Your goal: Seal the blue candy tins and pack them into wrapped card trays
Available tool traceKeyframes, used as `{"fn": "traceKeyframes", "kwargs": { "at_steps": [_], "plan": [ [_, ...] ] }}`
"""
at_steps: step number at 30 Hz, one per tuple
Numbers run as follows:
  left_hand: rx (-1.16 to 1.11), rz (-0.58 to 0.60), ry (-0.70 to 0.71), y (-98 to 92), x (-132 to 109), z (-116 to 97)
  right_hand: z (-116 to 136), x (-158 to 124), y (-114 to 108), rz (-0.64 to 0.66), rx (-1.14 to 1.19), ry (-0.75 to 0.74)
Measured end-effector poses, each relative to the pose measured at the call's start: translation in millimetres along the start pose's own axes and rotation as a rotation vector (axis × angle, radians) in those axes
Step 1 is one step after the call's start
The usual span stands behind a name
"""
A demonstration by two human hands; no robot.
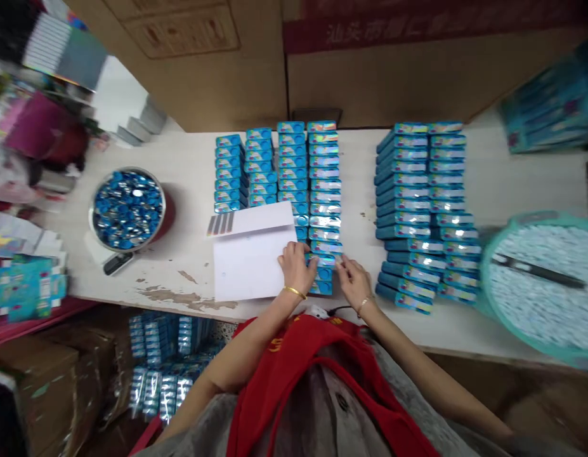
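Observation:
Rows of small blue boxes (292, 158) stand close together on the table in front of me, many with a shiny label strip on the top face. At the near end of one row, a shiny sticker (326, 261) lies across the top of a blue box. My left hand (297, 268) is closed at its left end, the thumb touching it. My right hand (353, 283) pinches at its right end with thumb and forefinger. Under and beside my left hand lies a white sheet (248, 270); its folded-up part carries several grey strips (221, 223).
To the right stand two more rows of blue boxes (408, 209) and a green basin (488, 273) of small pale pieces with a dark tool (538, 271) on top. A metal bowl (167, 216) of blue-silver pieces stands left. Large cartons (217, 89) block the table's back.

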State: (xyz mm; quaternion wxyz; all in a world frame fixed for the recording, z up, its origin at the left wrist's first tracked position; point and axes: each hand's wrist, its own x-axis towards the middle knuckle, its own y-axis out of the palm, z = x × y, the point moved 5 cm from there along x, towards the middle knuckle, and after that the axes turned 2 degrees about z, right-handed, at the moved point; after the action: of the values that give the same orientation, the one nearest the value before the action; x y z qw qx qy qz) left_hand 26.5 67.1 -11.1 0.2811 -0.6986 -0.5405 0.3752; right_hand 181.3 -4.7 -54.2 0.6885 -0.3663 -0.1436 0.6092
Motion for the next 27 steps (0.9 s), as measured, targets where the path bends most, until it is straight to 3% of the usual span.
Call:
{"fn": "traceKeyframes", "kwargs": {
  "at_steps": [2,4,5,7,9,12,14,17,19,22,24,27],
  "plan": [
    [-0.105,-0.104,0.114,-35.4,13,14,20,10,-10,-0.105,-0.085,-0.062],
    [-0.164,-0.278,0.168,-85.6,36,45,51,26,-16,-0.174,-0.129,-0.163],
    [-0.173,-0.362,0.143,-111.5,50,67,70,35,-16,-0.190,-0.137,-0.221],
    [-0.165,-0.449,-0.050,-153.1,78,121,111,56,-7,-0.184,-0.136,-0.335],
    [-0.263,-0.308,-0.298,-167.6,101,176,151,76,13,-0.131,-0.138,-0.431],
    [-0.504,0.025,-0.440,-153.4,110,221,198,101,58,0.012,-0.195,-0.519],
    [-0.583,0.101,-0.405,-144.7,103,228,215,112,88,0.112,-0.240,-0.542],
    [-0.605,0.091,-0.234,-145.6,83,216,224,120,121,0.282,-0.269,-0.510],
    [-0.431,0.033,-0.066,-155.1,71,200,224,119,133,0.386,-0.267,-0.462],
    [0.056,-0.055,0.153,-165.1,60,171,226,114,137,0.437,-0.270,-0.451],
    [0.289,-0.049,0.250,-161.6,57,155,231,111,136,0.434,-0.280,-0.474],
    [0.424,-0.030,0.311,-150.6,57,143,236,110,135,0.463,-0.297,-0.453]
  ]
}}
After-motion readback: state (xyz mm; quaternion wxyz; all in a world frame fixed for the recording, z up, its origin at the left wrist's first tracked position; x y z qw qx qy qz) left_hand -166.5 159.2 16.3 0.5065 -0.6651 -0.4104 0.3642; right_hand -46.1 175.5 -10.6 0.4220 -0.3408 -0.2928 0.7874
